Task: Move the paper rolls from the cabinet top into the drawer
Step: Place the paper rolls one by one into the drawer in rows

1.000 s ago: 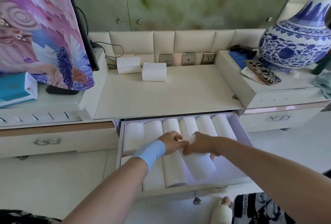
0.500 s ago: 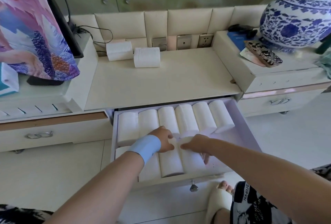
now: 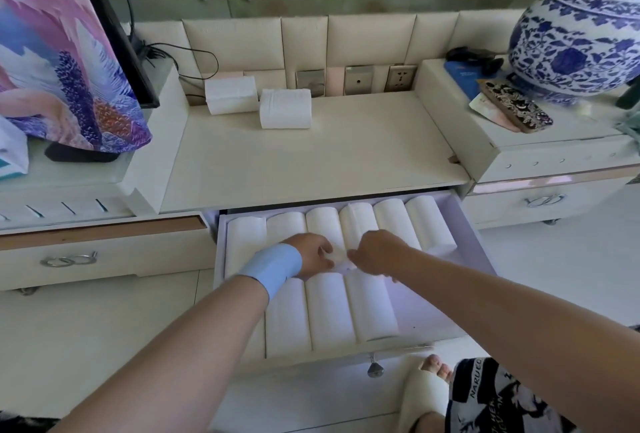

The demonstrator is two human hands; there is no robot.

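Observation:
Two white paper rolls (image 3: 230,96) (image 3: 285,108) lie on the cabinet top (image 3: 311,166) near the back wall. Below it the drawer (image 3: 476,245) stands pulled out, with several rolls in a back row (image 3: 394,224) and three in a front row. My left hand (image 3: 313,256), with a blue wristband, and my right hand (image 3: 377,252) meet over the far end of the front row's right-most roll (image 3: 372,304). Fingers of both hands curl onto that end. My forearms hide parts of the front row.
A screen under a patterned cloth (image 3: 69,62) stands at the left, with cables behind it. A blue-and-white vase (image 3: 581,41) and a phone (image 3: 516,107) sit on the raised right cabinet. Wall sockets (image 3: 400,77) line the back. My foot (image 3: 433,370) is below the drawer front.
The roll my right hand held tilted above the drawer now lies flat in the front row. Both hands have stayed at its far end. The camera has tilted down.

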